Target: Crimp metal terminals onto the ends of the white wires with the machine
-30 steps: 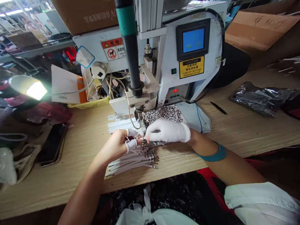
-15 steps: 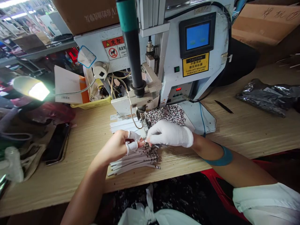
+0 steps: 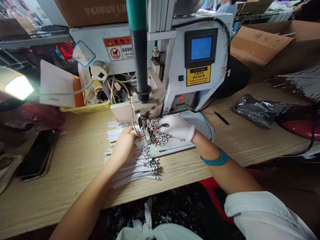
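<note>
My left hand (image 3: 123, 145) reaches under the head of a bench welding machine (image 3: 220, 50), its fingers curled around the end of a white strip (image 3: 117, 134). Beside it, the welding head's tip (image 3: 144, 120) comes down close to those fingers. My gloved right hand (image 3: 176, 127) rests on a heap of small patterned fabric pieces (image 3: 157, 132); whether it grips one I cannot tell. A fan of white strips with patterned ends (image 3: 140, 168) lies on the table below both hands, partly under my left wrist.
The wooden table (image 3: 57, 166) holds a phone (image 3: 37, 155) at left and a black plastic bag (image 3: 257, 111) and small black tool (image 3: 221, 118) at right. A lit lamp (image 3: 18, 87), a yellow basket (image 3: 85, 108) and a cardboard box (image 3: 260, 43) surround the machine.
My hands have parted and moved up from the strip bundle toward the machine. My left hand is now under the welding head, and my right hand has moved onto the patterned pieces.
</note>
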`<control>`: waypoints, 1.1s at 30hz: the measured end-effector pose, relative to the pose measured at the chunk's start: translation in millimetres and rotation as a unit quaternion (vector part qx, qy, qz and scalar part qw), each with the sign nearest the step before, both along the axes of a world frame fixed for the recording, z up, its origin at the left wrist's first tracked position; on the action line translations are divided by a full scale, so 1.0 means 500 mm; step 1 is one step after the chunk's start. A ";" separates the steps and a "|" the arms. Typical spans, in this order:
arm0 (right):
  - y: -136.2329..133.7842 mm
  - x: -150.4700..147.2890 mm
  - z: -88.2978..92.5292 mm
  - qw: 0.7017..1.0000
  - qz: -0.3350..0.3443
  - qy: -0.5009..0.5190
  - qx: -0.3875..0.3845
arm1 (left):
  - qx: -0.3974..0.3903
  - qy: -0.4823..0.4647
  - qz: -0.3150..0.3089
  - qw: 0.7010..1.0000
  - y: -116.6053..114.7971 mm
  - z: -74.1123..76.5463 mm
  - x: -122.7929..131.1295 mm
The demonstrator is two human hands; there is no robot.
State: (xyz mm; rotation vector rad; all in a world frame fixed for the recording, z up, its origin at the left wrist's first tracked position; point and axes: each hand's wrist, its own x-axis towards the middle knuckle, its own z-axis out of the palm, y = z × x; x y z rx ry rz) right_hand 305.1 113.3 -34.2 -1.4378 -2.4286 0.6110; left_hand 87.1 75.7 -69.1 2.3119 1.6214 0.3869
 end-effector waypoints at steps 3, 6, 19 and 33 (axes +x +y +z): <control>-0.002 -0.012 -0.015 1.000 0.006 -0.010 0.008 | 0.000 -0.010 -0.001 1.000 0.003 0.009 -0.008; -0.003 -0.013 -0.017 0.999 0.018 -0.030 0.010 | -0.058 -0.054 0.026 0.997 0.002 0.031 -0.014; -0.009 -0.037 -0.019 0.920 -0.073 0.316 -0.221 | -0.189 -0.236 0.008 0.953 0.006 0.043 -0.018; -0.019 -0.054 -0.016 0.827 -0.082 0.415 -0.369 | -0.221 -0.296 0.023 0.929 0.007 0.052 -0.018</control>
